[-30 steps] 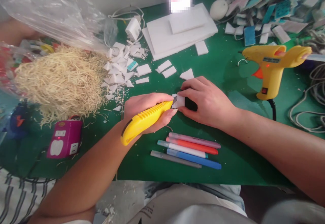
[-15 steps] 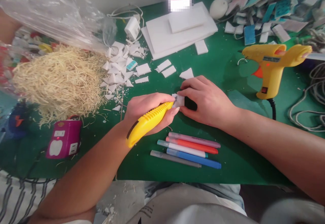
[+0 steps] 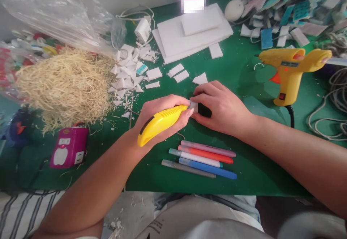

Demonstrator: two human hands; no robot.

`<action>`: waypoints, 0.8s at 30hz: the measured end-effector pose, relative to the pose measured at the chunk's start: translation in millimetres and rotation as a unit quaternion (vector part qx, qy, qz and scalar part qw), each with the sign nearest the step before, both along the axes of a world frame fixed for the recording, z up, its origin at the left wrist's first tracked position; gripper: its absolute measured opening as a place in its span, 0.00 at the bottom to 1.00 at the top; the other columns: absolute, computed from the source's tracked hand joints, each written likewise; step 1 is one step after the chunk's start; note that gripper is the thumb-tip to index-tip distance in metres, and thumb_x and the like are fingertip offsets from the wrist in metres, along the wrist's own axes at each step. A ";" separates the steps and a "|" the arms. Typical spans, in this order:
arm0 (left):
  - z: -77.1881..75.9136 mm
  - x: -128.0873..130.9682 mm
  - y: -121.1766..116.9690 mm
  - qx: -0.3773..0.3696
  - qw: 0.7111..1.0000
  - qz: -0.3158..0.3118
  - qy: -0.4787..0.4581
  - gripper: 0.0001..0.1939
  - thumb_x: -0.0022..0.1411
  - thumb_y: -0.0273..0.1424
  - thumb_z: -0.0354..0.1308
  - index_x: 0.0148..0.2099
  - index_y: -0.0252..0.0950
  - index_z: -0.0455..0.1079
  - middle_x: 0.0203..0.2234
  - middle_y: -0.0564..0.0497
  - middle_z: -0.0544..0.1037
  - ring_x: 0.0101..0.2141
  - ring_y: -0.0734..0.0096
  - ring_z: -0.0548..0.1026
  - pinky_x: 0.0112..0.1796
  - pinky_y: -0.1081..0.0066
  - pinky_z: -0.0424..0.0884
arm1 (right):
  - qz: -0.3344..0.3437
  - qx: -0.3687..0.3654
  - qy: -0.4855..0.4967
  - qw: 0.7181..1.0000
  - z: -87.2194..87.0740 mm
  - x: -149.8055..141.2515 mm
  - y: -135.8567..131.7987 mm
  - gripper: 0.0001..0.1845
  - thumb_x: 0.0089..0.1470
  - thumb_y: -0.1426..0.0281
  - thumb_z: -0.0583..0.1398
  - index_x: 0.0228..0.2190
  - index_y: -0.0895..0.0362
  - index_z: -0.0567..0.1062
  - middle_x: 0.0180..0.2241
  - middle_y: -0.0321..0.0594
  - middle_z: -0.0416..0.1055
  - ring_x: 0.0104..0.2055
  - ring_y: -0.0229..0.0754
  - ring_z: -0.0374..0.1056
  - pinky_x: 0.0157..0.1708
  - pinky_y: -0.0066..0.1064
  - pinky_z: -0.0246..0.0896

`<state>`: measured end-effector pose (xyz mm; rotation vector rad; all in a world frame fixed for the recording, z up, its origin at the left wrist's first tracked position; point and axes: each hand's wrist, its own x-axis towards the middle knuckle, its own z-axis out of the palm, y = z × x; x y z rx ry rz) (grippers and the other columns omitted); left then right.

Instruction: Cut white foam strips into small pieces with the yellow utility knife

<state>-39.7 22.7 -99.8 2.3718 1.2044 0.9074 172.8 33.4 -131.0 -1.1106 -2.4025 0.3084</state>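
Note:
My left hand (image 3: 162,114) is closed around a yellow utility knife (image 3: 164,121), its handle slanting down to the left. The knife's tip meets a small white foam piece (image 3: 194,106) on the green table. Thumb and fingers of my right hand (image 3: 217,103) pinch that foam piece from the right side. Part of the piece is hidden under the fingertips of both hands. Just beyond my right hand lies a loose white foam offcut (image 3: 200,79). Two white foam strips (image 3: 179,73) rest farther back to the left.
Several marker pens (image 3: 206,154) lie in front of my hands. A yellow glue gun (image 3: 291,71) stands at right, its cord trailing. White foam sheets (image 3: 173,40) are stacked at the back. Wood shavings (image 3: 67,83), foam scraps (image 3: 124,76) and a magenta power adapter (image 3: 69,148) occupy the left.
My left hand and the utility knife have shifted slightly right and forward over the foam piece, covering more of it. My right hand holds its place. An arm at the far left has left the view.

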 end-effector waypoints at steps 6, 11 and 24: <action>-5.4 -0.7 -2.2 0.073 0.997 -0.008 0.010 0.10 0.67 0.35 0.58 0.39 0.37 0.78 0.30 0.52 0.85 0.27 0.74 0.81 0.34 0.79 0.77 | -0.003 0.004 0.002 1.000 -1.5 -0.5 -0.5 0.14 0.59 0.67 0.60 0.41 0.61 0.82 0.45 0.53 0.77 0.46 0.54 0.68 0.41 0.44 0.69; -12.0 -5.1 -4.4 0.132 0.988 0.081 0.001 0.18 0.68 0.42 0.52 0.36 0.40 0.80 0.27 0.53 0.84 0.26 0.72 0.80 0.30 0.76 0.77 | -0.014 -0.015 0.010 1.000 -1.3 -1.3 -1.3 0.10 0.57 0.68 0.62 0.39 0.59 0.81 0.45 0.53 0.76 0.47 0.55 0.67 0.41 0.45 0.67; -15.8 -4.5 -0.5 0.144 0.988 0.030 -0.042 0.12 0.66 0.36 0.56 0.37 0.38 0.79 0.28 0.54 0.85 0.27 0.73 0.82 0.32 0.79 0.78 | -0.007 0.004 0.003 1.000 -1.5 -0.4 -0.6 0.13 0.57 0.67 0.62 0.40 0.61 0.82 0.45 0.54 0.77 0.46 0.55 0.68 0.41 0.45 0.69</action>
